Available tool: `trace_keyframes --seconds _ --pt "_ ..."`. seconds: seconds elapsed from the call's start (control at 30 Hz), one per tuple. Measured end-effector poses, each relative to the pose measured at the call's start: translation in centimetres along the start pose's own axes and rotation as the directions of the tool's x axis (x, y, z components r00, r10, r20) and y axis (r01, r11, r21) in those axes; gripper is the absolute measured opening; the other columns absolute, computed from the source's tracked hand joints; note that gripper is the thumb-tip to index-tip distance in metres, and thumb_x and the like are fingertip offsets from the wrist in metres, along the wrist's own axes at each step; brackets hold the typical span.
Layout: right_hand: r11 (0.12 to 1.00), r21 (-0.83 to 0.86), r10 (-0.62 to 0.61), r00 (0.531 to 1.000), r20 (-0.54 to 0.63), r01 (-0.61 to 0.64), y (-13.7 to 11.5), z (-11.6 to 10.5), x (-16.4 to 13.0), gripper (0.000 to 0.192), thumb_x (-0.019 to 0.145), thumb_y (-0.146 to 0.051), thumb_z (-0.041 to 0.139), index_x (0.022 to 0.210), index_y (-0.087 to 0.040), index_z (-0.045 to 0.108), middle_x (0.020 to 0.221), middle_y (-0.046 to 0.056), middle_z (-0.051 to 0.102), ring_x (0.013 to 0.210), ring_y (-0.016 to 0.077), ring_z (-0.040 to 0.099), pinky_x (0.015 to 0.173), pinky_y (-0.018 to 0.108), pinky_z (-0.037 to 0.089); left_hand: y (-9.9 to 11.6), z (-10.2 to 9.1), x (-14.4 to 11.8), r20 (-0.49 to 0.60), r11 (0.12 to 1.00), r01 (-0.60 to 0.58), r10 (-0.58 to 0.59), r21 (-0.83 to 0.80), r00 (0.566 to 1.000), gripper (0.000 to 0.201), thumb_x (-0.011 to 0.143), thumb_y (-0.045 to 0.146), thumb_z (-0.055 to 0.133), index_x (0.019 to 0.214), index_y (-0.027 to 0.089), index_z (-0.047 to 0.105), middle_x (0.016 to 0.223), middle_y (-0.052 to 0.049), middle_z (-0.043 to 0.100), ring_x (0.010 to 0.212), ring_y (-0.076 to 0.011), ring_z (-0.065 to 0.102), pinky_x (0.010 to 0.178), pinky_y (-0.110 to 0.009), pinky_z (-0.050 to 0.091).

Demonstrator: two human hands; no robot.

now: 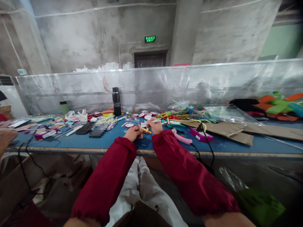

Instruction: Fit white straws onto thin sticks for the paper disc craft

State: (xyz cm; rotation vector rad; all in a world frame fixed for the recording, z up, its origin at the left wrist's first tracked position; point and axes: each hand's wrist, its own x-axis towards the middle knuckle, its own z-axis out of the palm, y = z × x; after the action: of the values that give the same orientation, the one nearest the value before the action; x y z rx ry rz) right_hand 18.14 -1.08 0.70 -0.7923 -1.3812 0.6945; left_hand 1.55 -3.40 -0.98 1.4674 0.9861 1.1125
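Observation:
Both my arms wear dark red sleeves and reach to the blue worktable (236, 142). My left hand (133, 133) is closed around a thin wooden stick (140, 127) with a small yellow piece (146, 129) at its end. My right hand (155, 125) grips a white pen-like tool (154, 121) whose tip points left, just above the yellow piece. The two hands sit close together near the table's front edge. Small red-and-white round discs (129, 125) lie just beyond them.
A black flask (116, 101) stands behind the hands. A pink glue gun (182, 138) and a magenta tool (201, 135) with black cables lie right. Cardboard (233, 130), coloured cords (189, 114), plastic bags and foam shapes (279, 107) are further right. Another person's hand (6, 138) is at far left. A perforated metal screen (165, 85) backs the table.

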Motion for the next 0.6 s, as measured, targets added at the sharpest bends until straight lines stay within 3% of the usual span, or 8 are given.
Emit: trace_keyframes --seconds 0.33,0.6 --pt "1.0 0.006 -0.011 1.0 -0.009 0.011 -0.31 0.04 -0.11 0.025 0.066 -0.039 0.07 0.058 -0.028 0.049 0.049 -0.001 0.062 0.047 0.0183 0.057 0.049 0.033 0.049 -0.03 0.18 -0.09 0.009 0.996 -0.081 0.081 0.038 0.997 0.037 0.07 0.045 0.09 0.072 0.016 0.067 0.059 0.001 0.064 0.057 -0.013 0.06 0.057 -0.025 0.052" --pt "1.0 0.006 -0.001 1.0 0.001 0.001 -0.14 0.02 0.02 0.022 0.068 -0.034 0.069 0.059 -0.028 0.049 0.049 -0.001 0.06 0.047 0.0187 0.056 0.049 0.033 0.048 -0.13 0.08 0.01 -0.002 0.997 -0.062 0.062 0.035 0.998 0.034 0.071 0.043 0.089 0.074 0.016 0.069 0.062 0.0 0.066 0.058 -0.013 0.06 0.058 -0.025 0.052"
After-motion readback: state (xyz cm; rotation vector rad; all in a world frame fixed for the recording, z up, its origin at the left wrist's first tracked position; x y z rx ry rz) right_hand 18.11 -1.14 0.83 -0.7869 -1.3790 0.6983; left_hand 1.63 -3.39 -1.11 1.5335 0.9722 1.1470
